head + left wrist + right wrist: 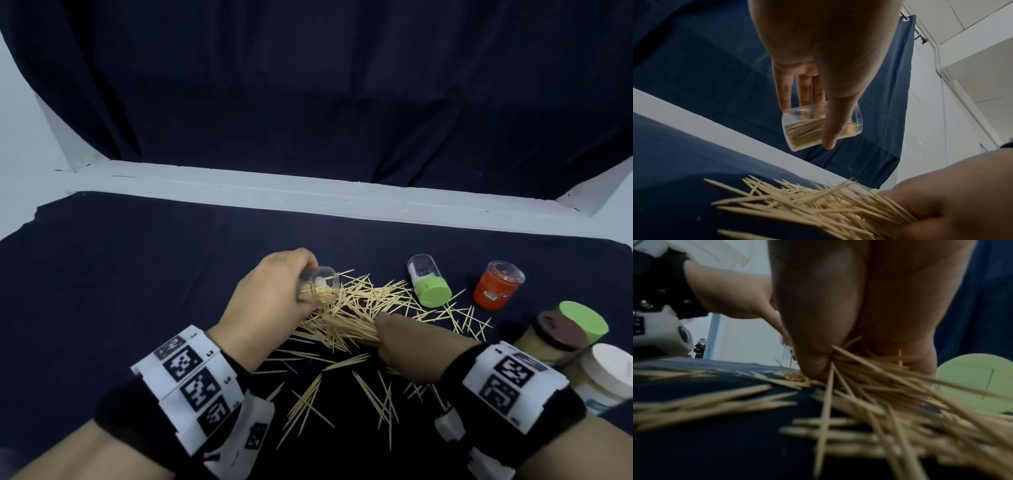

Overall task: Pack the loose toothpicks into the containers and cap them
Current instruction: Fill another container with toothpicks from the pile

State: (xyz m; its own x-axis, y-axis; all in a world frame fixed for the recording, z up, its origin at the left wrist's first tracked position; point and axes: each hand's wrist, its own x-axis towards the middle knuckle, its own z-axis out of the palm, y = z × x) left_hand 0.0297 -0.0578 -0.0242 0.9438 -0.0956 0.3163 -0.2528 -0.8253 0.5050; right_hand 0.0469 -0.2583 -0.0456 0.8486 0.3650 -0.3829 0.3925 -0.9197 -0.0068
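- We see two hands over a table [137, 257] draped in dark blue cloth, each wrist wearing a band of black-and-white markers.
- Our left hand [270, 291] curls fingers and thumb round one clear container [318, 286], tipped on its side with its open mouth toward 3 o'clock; in the left wrist view the thumb lies across its wall and a layer of toothpicks rests inside.
- Our right hand [411, 346] pinches one thick bundle of toothpicks [346, 325] between thumb and fingers, their tips fanning toward 9 o'clock, just below the held container's mouth.
- The loose toothpicks [376, 298] are too many to count: one dense heap at the table's centre, with thinner scatters toward 6 o'clock and 3 o'clock.
- Apart from the held one, we count five more containers.
- Toward 2 o'clock of the heap, one clear container with a green cap [430, 281] lies on its side, touching stray toothpicks.
- Further toward 3 o'clock, one red container [496, 286] with a clear top lies tilted.
- At the table's 4 o'clock edge three stand clustered together: one brown-capped [561, 330], one green-capped [582, 320], one white-capped [609, 370].
- The brown- and white-capped ones look filled with pale contents; the green one's body is hidden behind them.
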